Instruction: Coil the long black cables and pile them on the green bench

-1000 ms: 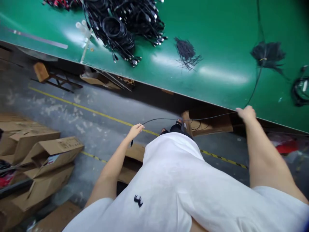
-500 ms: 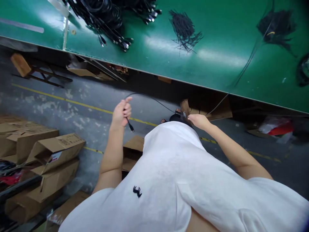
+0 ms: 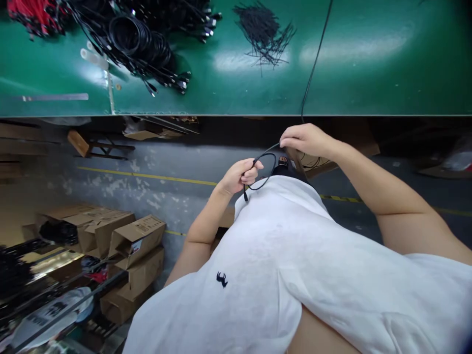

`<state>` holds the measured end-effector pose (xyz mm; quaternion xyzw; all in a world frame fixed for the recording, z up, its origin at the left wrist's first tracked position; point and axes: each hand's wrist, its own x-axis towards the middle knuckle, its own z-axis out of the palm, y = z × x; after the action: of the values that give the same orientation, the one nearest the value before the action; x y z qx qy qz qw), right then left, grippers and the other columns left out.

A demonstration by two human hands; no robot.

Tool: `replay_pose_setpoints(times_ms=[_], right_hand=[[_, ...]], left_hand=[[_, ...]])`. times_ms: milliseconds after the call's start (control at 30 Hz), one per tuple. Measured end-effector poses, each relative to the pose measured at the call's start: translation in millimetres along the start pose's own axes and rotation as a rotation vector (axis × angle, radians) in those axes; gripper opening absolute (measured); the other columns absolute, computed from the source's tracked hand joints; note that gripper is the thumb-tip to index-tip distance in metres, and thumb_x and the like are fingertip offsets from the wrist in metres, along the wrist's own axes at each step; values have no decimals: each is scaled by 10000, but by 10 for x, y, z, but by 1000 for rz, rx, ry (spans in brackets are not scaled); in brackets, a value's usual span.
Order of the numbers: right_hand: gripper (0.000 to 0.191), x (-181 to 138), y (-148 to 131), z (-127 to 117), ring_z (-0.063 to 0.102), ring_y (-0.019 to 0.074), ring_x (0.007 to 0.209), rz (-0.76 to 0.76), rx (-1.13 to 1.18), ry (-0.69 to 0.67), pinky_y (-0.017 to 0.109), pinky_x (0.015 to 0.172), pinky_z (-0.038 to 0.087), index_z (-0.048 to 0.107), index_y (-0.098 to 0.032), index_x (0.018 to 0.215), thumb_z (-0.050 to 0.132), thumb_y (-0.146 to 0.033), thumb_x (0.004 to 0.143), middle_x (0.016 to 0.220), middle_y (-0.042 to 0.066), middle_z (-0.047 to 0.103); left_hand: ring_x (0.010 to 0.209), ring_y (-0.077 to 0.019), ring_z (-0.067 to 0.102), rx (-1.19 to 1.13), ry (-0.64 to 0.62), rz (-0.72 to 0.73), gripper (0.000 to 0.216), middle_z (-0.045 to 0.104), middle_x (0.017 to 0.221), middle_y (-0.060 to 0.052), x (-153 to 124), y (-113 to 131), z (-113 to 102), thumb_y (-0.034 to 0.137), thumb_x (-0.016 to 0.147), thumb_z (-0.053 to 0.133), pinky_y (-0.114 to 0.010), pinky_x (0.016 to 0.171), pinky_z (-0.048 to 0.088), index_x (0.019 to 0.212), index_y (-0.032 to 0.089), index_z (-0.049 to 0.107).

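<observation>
My left hand (image 3: 241, 176) is closed around a thin black cable (image 3: 273, 164) close to its plug end, and the connector (image 3: 245, 195) dangles below the fist. From there the cable bends into a loop in front of my white shirt. My right hand (image 3: 300, 138) pinches the same cable between thumb and fingers, a little higher and to the right. A black cable (image 3: 313, 71) also runs across the green table (image 3: 363, 93) and over its front edge behind my right hand; whether it is the same one I cannot tell.
Bundled black cables (image 3: 147, 49) and a pile of short black ties (image 3: 261, 32) lie on the table. Red cables (image 3: 37, 17) are at the far left. Cardboard boxes (image 3: 138, 236) are stacked on the left, and a wooden stool (image 3: 99, 147) stands under the table edge.
My hands have come closer together, the left moving right. The stretch of cable between them now curls into a loop. The view has turned, and the right-hand table pile is out of sight.
</observation>
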<state>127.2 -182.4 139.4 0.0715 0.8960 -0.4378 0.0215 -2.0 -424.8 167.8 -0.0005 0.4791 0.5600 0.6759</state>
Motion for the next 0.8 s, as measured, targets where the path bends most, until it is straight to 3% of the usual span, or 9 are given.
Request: replay_pose_setpoints(times_ms=[133,267,467,600,667,733,800], right_hand=[[429,-83,675,-161,623,108,959,180,-28,84,246,847,390,751,-47,999,465,-366,986,1030,85,735],[374,-389,1268,-161,603,123,1027,356,-301,74,316,898,338,767,-22,990,509,-290,958,1093,181,729],[134,-1056,1506,116,622,178,963,347,-287,-74,336,876,369,781,-131,956,669,-163,888,1063,170,743],[216,-1167,1257,210,625,203,827,313,-271,-26,380,819,377,775,-173,781,639,-271,916,907,179,746],[283,-1048,860,230,622,202,779,105,-155,-125,387,803,381,778,-203,805,605,-388,931,841,144,739],[339,-828,351,218,637,197,833,-161,19,-242,377,846,402,775,-247,972,520,-471,963,906,88,745],[409,-534,-101,161,641,181,857,-282,120,-259,349,854,428,757,-266,1019,421,-499,998,929,45,737]], left_hand=[[329,-31,123,-183,225,147,451,152,478,89,-198,250,-93,395,1056,344,-124,322,142,804,159,635],[355,-67,144,-164,392,362,421,172,498,75,-356,408,-183,385,1062,310,-154,309,159,994,201,682],[406,-94,291,-70,545,427,405,266,520,59,-495,524,-266,431,1053,322,-188,350,232,1204,253,653],[417,-80,343,-58,603,436,400,326,537,58,-480,646,-315,443,1053,330,-176,354,230,1217,257,644],[418,-52,375,-22,577,373,354,395,556,60,-393,646,-300,395,1047,386,-150,365,253,1171,210,662],[472,-33,482,64,505,273,300,535,622,37,-260,568,-223,375,1013,489,-123,423,340,1101,156,674],[628,-72,635,165,369,166,313,678,767,-29,-123,434,-84,412,946,612,-151,560,477,1053,125,675]])
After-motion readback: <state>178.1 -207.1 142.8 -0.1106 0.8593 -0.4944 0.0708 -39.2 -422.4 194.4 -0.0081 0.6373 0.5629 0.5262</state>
